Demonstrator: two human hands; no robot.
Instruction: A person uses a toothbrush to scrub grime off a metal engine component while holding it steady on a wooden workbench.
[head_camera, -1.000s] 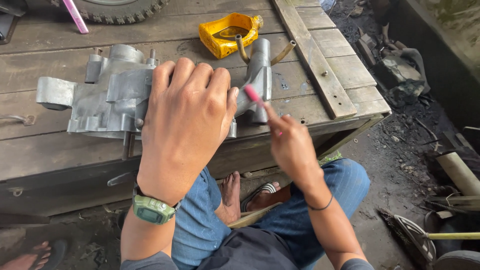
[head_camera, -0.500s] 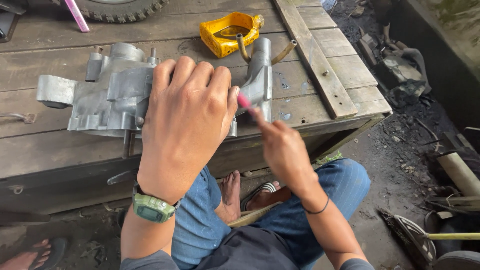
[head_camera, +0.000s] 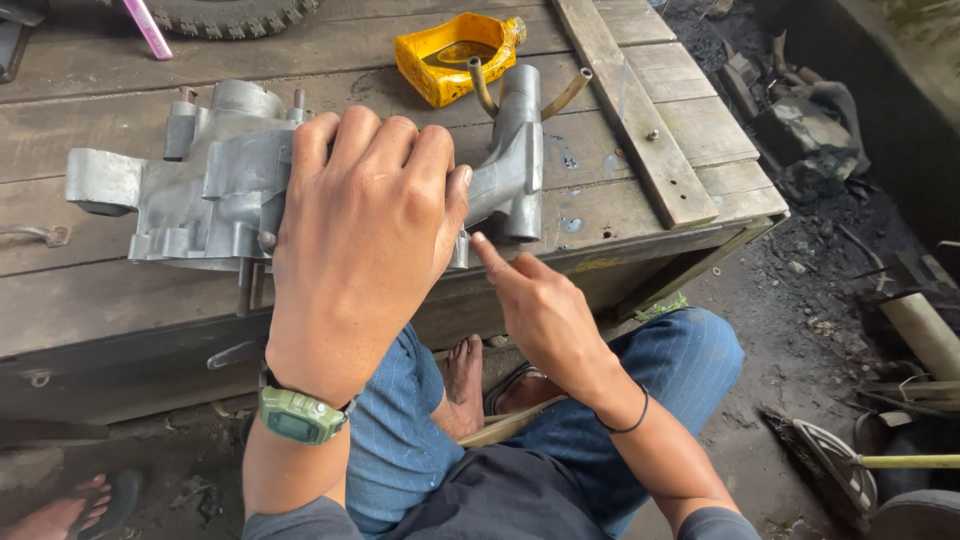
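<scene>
On the near edge of a worn wooden workbench (head_camera: 620, 70), a grey cast-metal engine casing (head_camera: 200, 190) is laid flat, its tubular arm (head_camera: 518, 150) reaching to the right. The left hand (head_camera: 365, 230) is spread palm-down over the casing's middle, fingers splayed and pressed against the metal, with a green digital watch (head_camera: 295, 415) worn on the wrist. The right hand (head_camera: 540, 305) is held just below the casing's right end, at the bench edge, its index finger pointed up towards the metal; whether anything is pinched in it cannot be told. The 2 hands are kept close but apart. Farther back, a yellow cut-open container (head_camera: 455, 55) is seen just behind the arm, with 2 bent tubes (head_camera: 570, 90) beside it. At the far left, a pink stick (head_camera: 148, 28) is laid near a knobbly tyre (head_camera: 225, 14).
</scene>
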